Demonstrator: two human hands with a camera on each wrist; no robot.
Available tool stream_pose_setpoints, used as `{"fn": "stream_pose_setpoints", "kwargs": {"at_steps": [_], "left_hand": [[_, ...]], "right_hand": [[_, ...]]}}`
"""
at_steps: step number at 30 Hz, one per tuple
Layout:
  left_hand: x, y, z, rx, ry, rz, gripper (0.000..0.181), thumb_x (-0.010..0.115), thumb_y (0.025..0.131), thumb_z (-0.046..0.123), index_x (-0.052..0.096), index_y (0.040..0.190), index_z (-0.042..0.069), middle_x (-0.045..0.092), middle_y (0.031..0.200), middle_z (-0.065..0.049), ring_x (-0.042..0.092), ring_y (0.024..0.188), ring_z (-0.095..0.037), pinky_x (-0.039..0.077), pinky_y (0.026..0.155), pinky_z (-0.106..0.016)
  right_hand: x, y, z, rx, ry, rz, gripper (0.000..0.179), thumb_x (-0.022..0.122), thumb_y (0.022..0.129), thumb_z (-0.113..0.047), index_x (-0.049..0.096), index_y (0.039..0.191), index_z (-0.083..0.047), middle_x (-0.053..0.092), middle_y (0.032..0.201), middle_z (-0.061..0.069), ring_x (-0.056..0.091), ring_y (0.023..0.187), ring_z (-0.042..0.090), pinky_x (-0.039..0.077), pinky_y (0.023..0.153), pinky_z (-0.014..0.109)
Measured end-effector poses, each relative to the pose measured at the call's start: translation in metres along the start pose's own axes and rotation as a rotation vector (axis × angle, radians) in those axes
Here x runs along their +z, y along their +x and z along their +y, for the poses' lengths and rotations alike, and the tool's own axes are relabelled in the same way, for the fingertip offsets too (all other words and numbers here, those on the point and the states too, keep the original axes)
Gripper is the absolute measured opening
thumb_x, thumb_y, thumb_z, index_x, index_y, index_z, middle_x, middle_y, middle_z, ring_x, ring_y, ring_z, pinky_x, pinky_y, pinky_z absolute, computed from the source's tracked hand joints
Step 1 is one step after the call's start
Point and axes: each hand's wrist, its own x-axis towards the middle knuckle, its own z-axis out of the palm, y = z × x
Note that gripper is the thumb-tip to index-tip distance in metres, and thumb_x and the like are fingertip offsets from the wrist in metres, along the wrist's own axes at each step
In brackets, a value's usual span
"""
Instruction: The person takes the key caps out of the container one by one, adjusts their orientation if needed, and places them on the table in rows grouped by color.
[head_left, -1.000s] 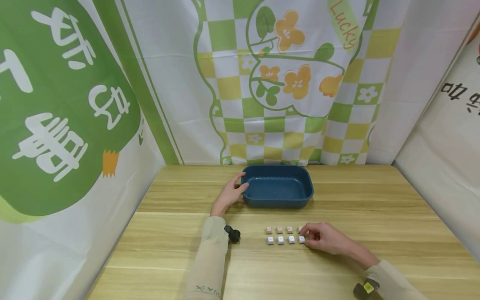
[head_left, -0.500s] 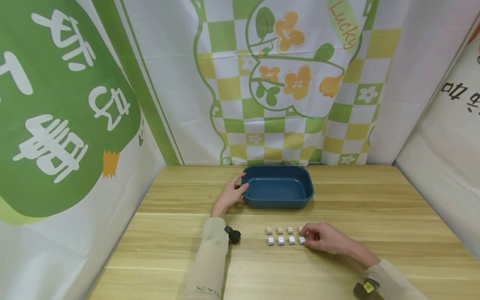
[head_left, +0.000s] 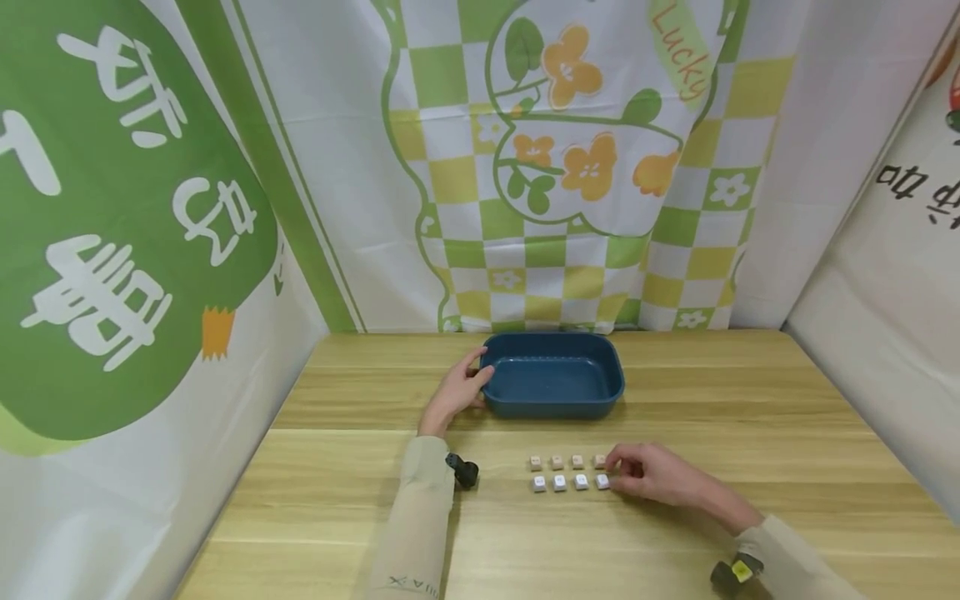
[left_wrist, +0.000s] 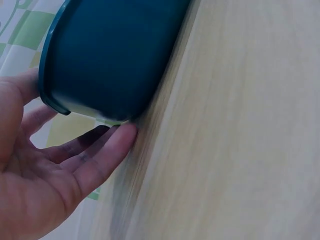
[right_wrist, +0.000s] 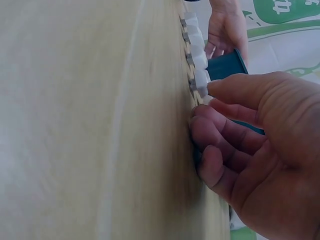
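Note:
My left hand holds the left side of a dark blue rectangular bin, the thumb at its rim. In the left wrist view, fingers touch the low outer wall of the bin. Two rows of small keycaps lie before it, a beige far row and a white near row. At the right end of both rows is my right hand, with bent fingers. Its thumb tip appears to touch the end white keycap in the right wrist view; the index fingertip is beside the end beige keycap.
The wood-grain table has printed cloths hanging around it: a green-checked one behind, a green and white one at left, a white one at right. Each wrist wears a small black camera.
The right fingertips have shifted slightly away from the end beige keycap, which shows more fully. The head view has tilted a little. Bin and left hand stay in place.

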Motion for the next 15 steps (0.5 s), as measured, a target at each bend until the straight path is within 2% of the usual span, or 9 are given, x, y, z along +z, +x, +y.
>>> {"fn": "stream_pose_setpoints", "kwargs": {"at_steps": [5,8,11,15], "left_hand": [[-0.004,0.000,0.003,-0.012,-0.005,0.035,0.055,0.053,0.102,0.039,0.035,0.153,0.028,0.049,0.144,-0.021,0.069,0.078,-0.035,0.059,0.071,-0.043],[-0.005,0.001,0.004,-0.007,0.023,0.045,0.054,0.052,0.102,0.040,0.037,0.152,0.026,0.049,0.144,-0.021,0.069,0.078,-0.034,0.059,0.072,-0.042],[-0.008,0.003,0.006,0.007,0.063,0.047,0.052,0.051,0.102,0.039,0.039,0.151,0.024,0.051,0.143,-0.021,0.068,0.084,-0.032,0.058,0.075,-0.043],[-0.012,0.005,0.012,0.036,0.107,0.045,0.051,0.050,0.103,0.038,0.041,0.150,0.021,0.053,0.140,-0.021,0.066,0.086,-0.037,0.056,0.079,-0.047]], "right_hand": [[-0.009,0.003,0.002,0.060,0.025,-0.013,0.010,0.065,0.096,-0.025,0.066,0.100,-0.016,0.060,0.071,-0.005,0.053,0.057,0.001,0.047,0.050,0.022],[-0.018,0.006,0.003,0.044,0.017,0.001,0.011,0.063,0.097,-0.023,0.067,0.099,-0.013,0.060,0.071,-0.004,0.053,0.057,0.002,0.047,0.050,0.022],[-0.027,0.009,0.003,0.026,-0.030,0.045,0.012,0.061,0.098,-0.022,0.067,0.098,-0.012,0.056,0.071,-0.008,0.050,0.060,0.000,0.045,0.052,0.021],[-0.040,0.018,0.006,0.005,-0.088,0.117,0.012,0.062,0.097,-0.019,0.069,0.094,-0.010,0.055,0.070,-0.009,0.048,0.061,-0.001,0.043,0.052,0.020]]}}
